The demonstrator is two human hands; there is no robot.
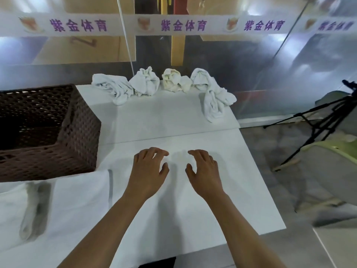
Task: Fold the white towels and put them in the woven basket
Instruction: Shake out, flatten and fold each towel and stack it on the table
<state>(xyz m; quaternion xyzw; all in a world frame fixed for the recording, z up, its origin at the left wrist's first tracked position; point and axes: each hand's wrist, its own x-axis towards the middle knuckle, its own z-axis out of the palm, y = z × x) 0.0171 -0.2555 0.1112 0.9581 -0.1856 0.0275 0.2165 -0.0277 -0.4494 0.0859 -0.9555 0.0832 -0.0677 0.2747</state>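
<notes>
Several crumpled white towels lie along the far edge of the white table (pixel 173 120): one at the left (pixel 114 88), one beside it (pixel 145 82), a yellowish one (pixel 173 80), and a long one at the right (pixel 214 95). The dark woven basket (pixel 77 124) stands at the left and looks empty. My left hand (pixel 150 167) and my right hand (pixel 204 169) hover side by side over the near middle of the table, fingers loosely bent, holding nothing. Two folded white towels lie at the near left (pixel 81 198) (pixel 13 206).
A glass wall with a printed banner rises behind the table. A black tripod (pixel 316 124) and a pale green chair (pixel 332 151) stand on the floor to the right. The table's right edge drops off beside my right arm.
</notes>
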